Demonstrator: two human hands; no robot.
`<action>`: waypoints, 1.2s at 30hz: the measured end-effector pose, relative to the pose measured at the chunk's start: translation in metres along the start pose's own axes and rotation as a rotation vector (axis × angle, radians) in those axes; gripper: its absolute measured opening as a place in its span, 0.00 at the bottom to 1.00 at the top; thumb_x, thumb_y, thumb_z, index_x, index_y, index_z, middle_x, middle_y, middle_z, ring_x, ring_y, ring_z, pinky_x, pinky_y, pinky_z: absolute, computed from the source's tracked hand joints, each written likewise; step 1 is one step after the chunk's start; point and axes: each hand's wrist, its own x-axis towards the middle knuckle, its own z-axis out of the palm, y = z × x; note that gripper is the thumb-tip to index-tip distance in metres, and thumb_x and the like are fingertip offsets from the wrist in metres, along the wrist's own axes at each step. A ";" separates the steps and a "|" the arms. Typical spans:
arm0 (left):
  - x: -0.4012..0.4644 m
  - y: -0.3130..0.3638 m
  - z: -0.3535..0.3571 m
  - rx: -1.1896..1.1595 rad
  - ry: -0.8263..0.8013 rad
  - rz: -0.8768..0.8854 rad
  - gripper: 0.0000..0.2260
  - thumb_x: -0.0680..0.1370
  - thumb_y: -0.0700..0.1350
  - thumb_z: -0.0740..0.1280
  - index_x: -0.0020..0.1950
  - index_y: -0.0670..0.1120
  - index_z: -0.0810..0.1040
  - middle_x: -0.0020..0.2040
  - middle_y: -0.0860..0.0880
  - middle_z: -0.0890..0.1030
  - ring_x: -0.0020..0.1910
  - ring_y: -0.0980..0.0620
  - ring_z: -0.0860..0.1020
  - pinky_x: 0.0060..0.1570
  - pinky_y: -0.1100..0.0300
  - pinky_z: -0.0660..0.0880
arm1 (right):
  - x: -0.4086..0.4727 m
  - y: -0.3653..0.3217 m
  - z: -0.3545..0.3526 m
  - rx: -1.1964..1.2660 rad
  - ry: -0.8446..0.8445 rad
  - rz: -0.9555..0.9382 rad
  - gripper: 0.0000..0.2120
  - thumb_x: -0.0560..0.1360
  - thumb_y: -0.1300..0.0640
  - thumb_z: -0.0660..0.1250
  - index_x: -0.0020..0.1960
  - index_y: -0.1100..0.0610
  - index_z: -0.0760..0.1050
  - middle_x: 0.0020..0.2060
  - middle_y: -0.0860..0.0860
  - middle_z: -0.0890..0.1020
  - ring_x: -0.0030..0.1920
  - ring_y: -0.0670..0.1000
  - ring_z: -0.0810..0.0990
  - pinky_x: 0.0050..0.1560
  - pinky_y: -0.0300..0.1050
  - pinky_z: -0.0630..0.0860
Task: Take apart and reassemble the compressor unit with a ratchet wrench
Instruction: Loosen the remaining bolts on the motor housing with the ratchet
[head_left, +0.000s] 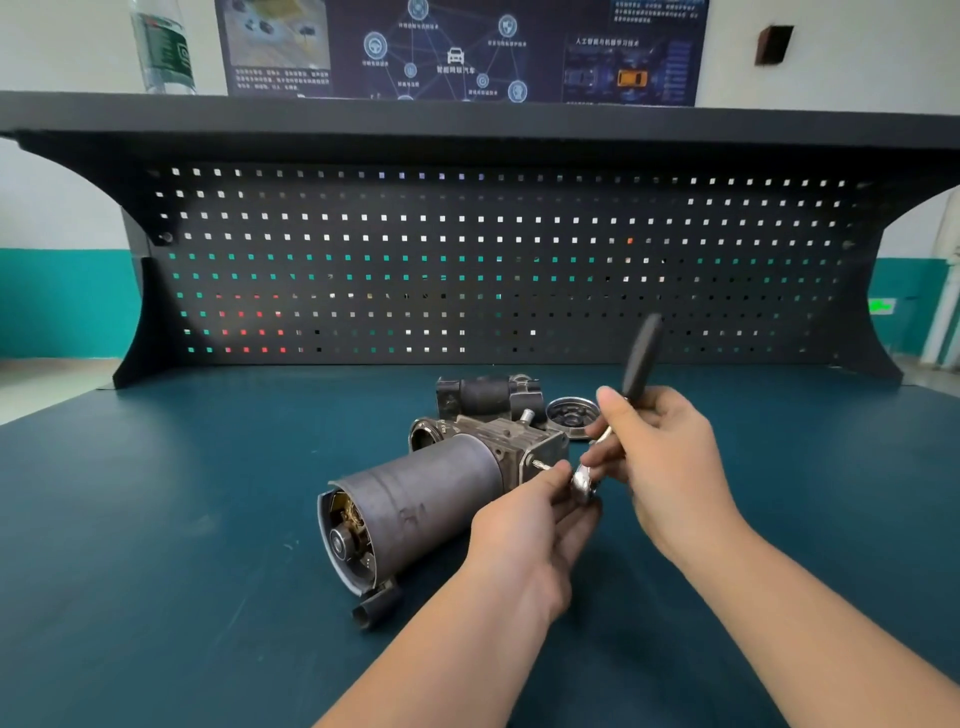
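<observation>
Two bare forearms reach over a dark teal bench top (156, 519), backed by a black pegboard (467, 260) with a shelf, a water bottle (163, 47) and a poster (462, 47) above. Right hand (670, 462) grips the ratchet wrench (618, 415) by its shaft, black handle up. Left hand (535, 525) pinches the wrench head beside the compressor unit (436, 488), which lies on its side mid-bench; a round cover (571, 413) lies behind

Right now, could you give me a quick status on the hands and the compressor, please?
Right hand grips ratchet wrench; left hand pinches at its head. Compressor unit lying on bench, long bolt protruding. Nothing blocking.
</observation>
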 end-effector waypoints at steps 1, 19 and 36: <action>0.000 0.000 0.000 -0.001 0.005 0.006 0.04 0.75 0.35 0.68 0.46 0.34 0.79 0.34 0.40 0.83 0.39 0.45 0.81 0.34 0.59 0.80 | 0.003 0.002 -0.002 0.021 0.026 0.065 0.06 0.78 0.59 0.65 0.45 0.62 0.73 0.26 0.50 0.80 0.20 0.47 0.76 0.20 0.37 0.71; 0.003 0.003 0.000 -0.046 -0.039 -0.037 0.08 0.76 0.38 0.67 0.52 0.34 0.79 0.39 0.38 0.84 0.33 0.45 0.83 0.31 0.56 0.81 | -0.002 0.003 0.000 -0.408 -0.091 -0.369 0.06 0.75 0.53 0.67 0.42 0.49 0.71 0.25 0.48 0.78 0.25 0.47 0.76 0.26 0.41 0.73; 0.000 0.003 0.001 0.003 -0.037 -0.031 0.07 0.77 0.38 0.66 0.50 0.34 0.77 0.43 0.37 0.83 0.37 0.45 0.81 0.32 0.56 0.81 | 0.009 0.015 -0.002 0.144 0.110 0.150 0.08 0.77 0.60 0.65 0.41 0.58 0.69 0.28 0.53 0.73 0.19 0.45 0.73 0.19 0.36 0.68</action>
